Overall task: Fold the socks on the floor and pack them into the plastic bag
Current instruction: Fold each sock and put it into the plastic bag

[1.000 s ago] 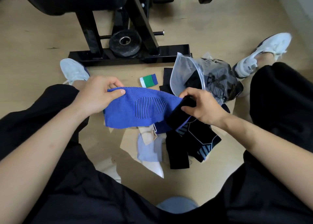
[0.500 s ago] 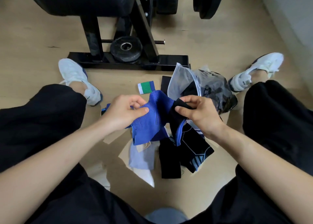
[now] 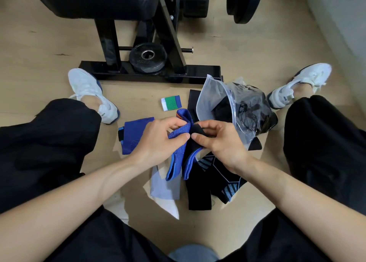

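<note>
I hold a blue sock [image 3: 177, 162] with a black cuff, doubled over, above the floor between my knees. My left hand [image 3: 158, 141] pinches its blue end and my right hand [image 3: 221, 141] pinches the black cuff, thumbs almost touching. A second blue sock [image 3: 134, 135] lies flat on the floor to the left. Below my hands lie a black sock [image 3: 199, 197], a black sock with light blue stripes [image 3: 227, 184] and a pale grey sock [image 3: 162, 186]. The clear plastic bag [image 3: 233, 107] stands open on the right, holding dark socks.
A small folded green, white and blue sock [image 3: 171, 102] lies near the bag. A black weight bench frame [image 3: 150, 71] with a weight plate [image 3: 147, 56] stands ahead. My white shoes [image 3: 89, 91] [image 3: 297, 83] flank the pile on the wooden floor.
The blue sock was stretched wide between my hands; my hands have come together and folded it in half, so it hangs doubled.
</note>
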